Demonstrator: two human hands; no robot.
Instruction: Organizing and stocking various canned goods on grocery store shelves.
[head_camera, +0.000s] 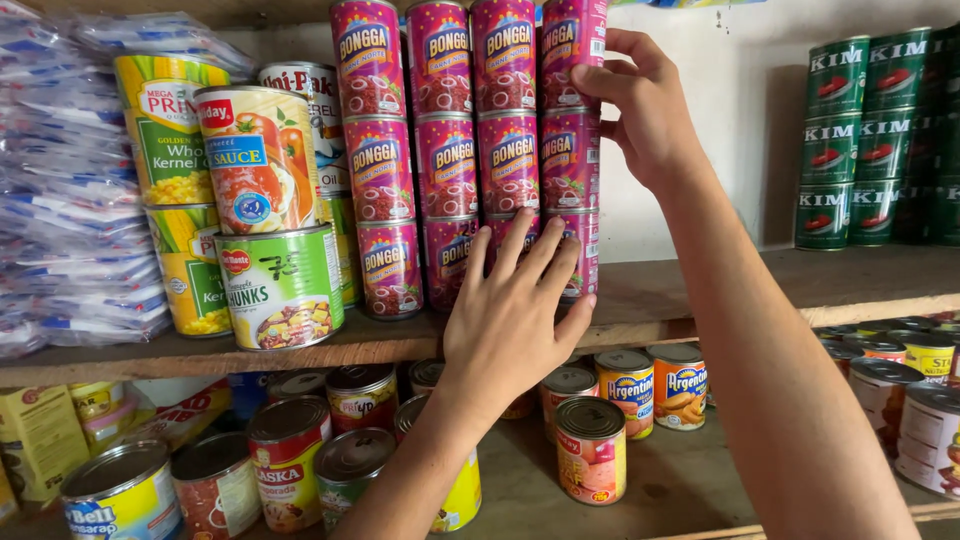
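Stacks of pink-and-purple tin cans (445, 150) stand three high on a wooden shelf (700, 290). My right hand (640, 95) is raised against the rightmost stack, fingers around the top pink can (570, 45). My left hand (515, 300) lies flat with fingers spread against the bottom cans of the two rightmost stacks, covering most of them. Neither hand lifts a can off the stack.
Left of the pink stacks stand yellow corn cans (165, 130), a sauce can (255, 160) and a green fruit can (280, 285), with plastic sachets (70, 180) beyond. Dark green cans (870, 130) fill the right end. The lower shelf holds several mixed cans (590, 450).
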